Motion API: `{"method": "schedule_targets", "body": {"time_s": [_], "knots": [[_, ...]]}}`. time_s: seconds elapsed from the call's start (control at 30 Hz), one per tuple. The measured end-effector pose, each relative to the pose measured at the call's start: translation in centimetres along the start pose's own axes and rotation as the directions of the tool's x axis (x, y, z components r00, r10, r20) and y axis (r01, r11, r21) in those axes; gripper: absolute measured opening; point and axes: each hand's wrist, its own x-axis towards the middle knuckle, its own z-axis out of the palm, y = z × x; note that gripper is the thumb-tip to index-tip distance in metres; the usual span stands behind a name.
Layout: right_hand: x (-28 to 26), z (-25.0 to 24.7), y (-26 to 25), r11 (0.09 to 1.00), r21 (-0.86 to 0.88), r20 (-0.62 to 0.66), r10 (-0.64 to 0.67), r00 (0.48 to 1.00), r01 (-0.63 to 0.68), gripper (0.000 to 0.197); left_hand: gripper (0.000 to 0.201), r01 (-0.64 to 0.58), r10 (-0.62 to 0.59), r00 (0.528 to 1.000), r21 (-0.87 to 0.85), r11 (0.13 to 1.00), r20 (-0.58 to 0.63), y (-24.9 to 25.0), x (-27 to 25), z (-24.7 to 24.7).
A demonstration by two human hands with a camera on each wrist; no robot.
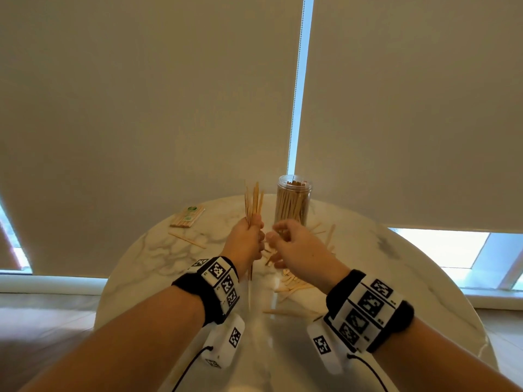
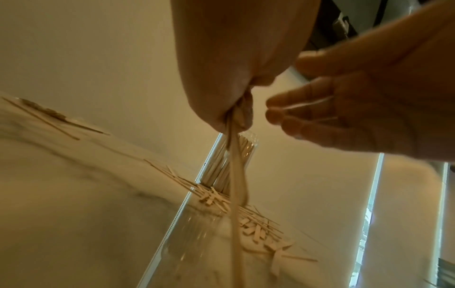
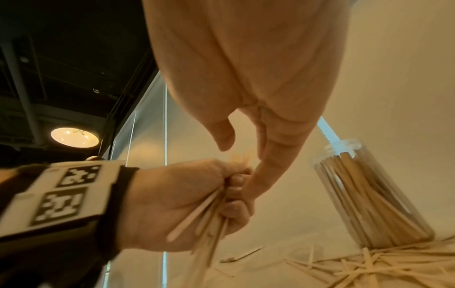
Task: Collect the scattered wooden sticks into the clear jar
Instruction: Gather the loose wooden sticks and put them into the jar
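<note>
The left hand (image 1: 249, 240) is gripping an upright bundle of wooden sticks (image 1: 254, 202); the right hand (image 1: 294, 244), loosely curled and empty, is touching its fingers. Squaring the ends first should ease them into the clear jar (image 1: 294, 202) just right.

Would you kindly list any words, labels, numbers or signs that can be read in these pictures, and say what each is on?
No text can be read.
Green label on the flat packet of wooden sticks at the round marble table's far left: too small and blurred to read.
Black-and-white square markers on the left wristband and right wristband: coded patterns, no letters.
Clear plastic jar of wooden sticks: no label visible.
</note>
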Motion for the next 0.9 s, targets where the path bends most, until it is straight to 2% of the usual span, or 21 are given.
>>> {"method": "schedule_targets", "body": {"time_s": [0.07,0.13,0.2,0.23,0.3,0.37,0.47,0.57,0.6,0.7,0.8,0.87,0.9], "knots": [[0.9,-0.8,0.0,0.995,-0.013,-0.107,-0.098,0.989,0.098,0.053,0.034,-0.044,0.044,0.995,-0.003,0.999,0.084,0.3,-1.1,-0.2],[2.0,-1.8,-0.9,0.977,0.054,-0.203,-0.191,0.960,0.206,0.062,0.033,-0.100,0.086,0.981,0.069,0.993,0.176,0.6,-2.4,-0.1],[2.9,-2.7,-2.3,0.962,0.021,-0.273,-0.256,0.927,0.272,0.058,0.035,-0.158,0.118,0.961,0.148,0.976,0.248,1.0,-3.4,0.3],[3.1,-3.1,-3.1,0.960,-0.040,-0.274,-0.278,0.920,0.278,0.051,0.037,-0.178,0.127,0.954,0.173,0.969,0.270,1.1,-3.7,0.5],[3.2,-3.5,-4.5,0.961,-0.113,-0.173,-0.271,0.947,0.254,0.037,0.038,-0.167,0.114,0.950,0.162,0.973,0.292,1.4,-4.2,1.0],[3.3,-3.5,-5.2,0.967,-0.068,-0.079,-0.251,0.965,0.246,0.040,0.038,-0.127,0.090,0.952,0.107,0.986,0.294,1.5,-4.4,1.4],[3.5,-3.7,-5.4,0.953,-0.112,-0.140,-0.296,0.945,0.281,0.029,0.037,-0.110,0.080,0.953,0.087,0.990,0.293,1.8,-4.4,1.6],[3.0,-3.3,-5.2,0.970,-0.083,-0.012,-0.232,0.973,0.230,0.029,0.033,-0.102,0.067,0.950,0.101,0.990,0.306,2.5,-4.6,1.6],[2.8,-3.1,-5.1,0.973,-0.068,-0.008,-0.223,0.975,0.222,0.029,0.033,-0.110,0.070,0.953,0.123,0.986,0.296,2.8,-4.7,1.5],[2.2,-3.2,-4.3,0.973,-0.004,-0.127,-0.227,0.966,0.229,0.033,0.033,-0.160,0.093,0.957,0.232,0.959,0.274,4.1,-4.6,0.4],[1.5,-3.1,-2.2,0.993,-0.017,-0.178,-0.120,0.977,0.119,0.028,0.036,-0.150,0.033,0.960,0.409,0.900,0.279,5.2,-4.0,-1.9],[0.8,-2.8,-0.2,0.986,-0.164,-0.064,0.017,0.998,-0.027,0.027,0.036,-0.148,-0.040,0.954,0.580,0.801,0.299,5.4,-4.0,-3.9],[0.4,-2.6,0.8,0.947,-0.315,0.040,0.079,0.996,-0.062,0.026,0.034,-0.170,-0.080,0.947,0.695,0.699,0.312,5.4,-4.2,-4.8]]}}
